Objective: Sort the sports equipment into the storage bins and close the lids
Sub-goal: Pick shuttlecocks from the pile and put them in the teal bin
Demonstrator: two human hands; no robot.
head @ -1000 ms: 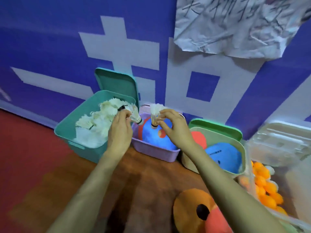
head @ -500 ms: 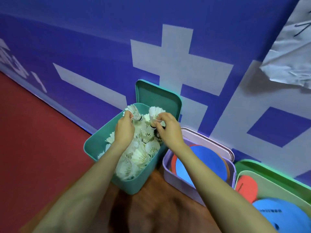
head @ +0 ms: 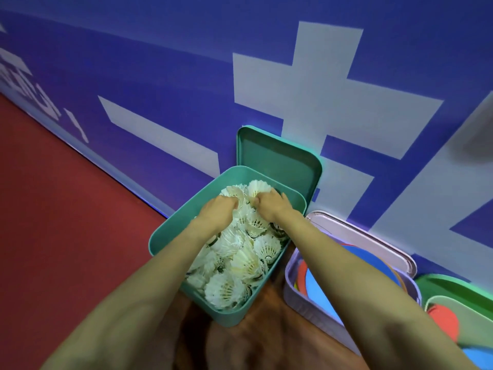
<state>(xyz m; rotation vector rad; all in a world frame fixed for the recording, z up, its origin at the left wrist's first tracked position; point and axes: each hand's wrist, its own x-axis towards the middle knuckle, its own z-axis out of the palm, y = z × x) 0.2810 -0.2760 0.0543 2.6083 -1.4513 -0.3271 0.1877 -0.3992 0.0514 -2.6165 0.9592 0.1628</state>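
Both hands are down in the teal plastic storage bin (head: pixel 170 231), right at its far end. The bin sits on a brown wood-grain surface (head: pixel 253 343), its long axis running from near-left to far-right, and it's packed with a pile of white feather shuttlecocks (head: pixel 240 265) lying every which way.

The left hand (head: pixel 218 209) is curled over the left shuttlecock (head: pixel 234 193), whose skirt fans up and to the far right. The right hand (head: pixel 269 206) pinches the right shuttlecock (head: pixel 258 187), skirt pointing up toward the far wall. Both cork ends are hidden under the fingers. The two hands are almost touching, both shuttlecocks right on top of the pile.

The teal bin lid (head: pixel 277 161) is off and stands upright behind the bin, leaning on the blue wall with pale grey blocks (head: pixel 320 76).

To the right, a lilac plastic bin (head: pixel 360 236) sits open with blue and red round paddles inside, partly behind the right forearm. Further right, a green bin (head: pixel 453 287) shows a red round paddle (head: pixel 445 321). Dark red floor (head: pixel 66 209) lies to the left.
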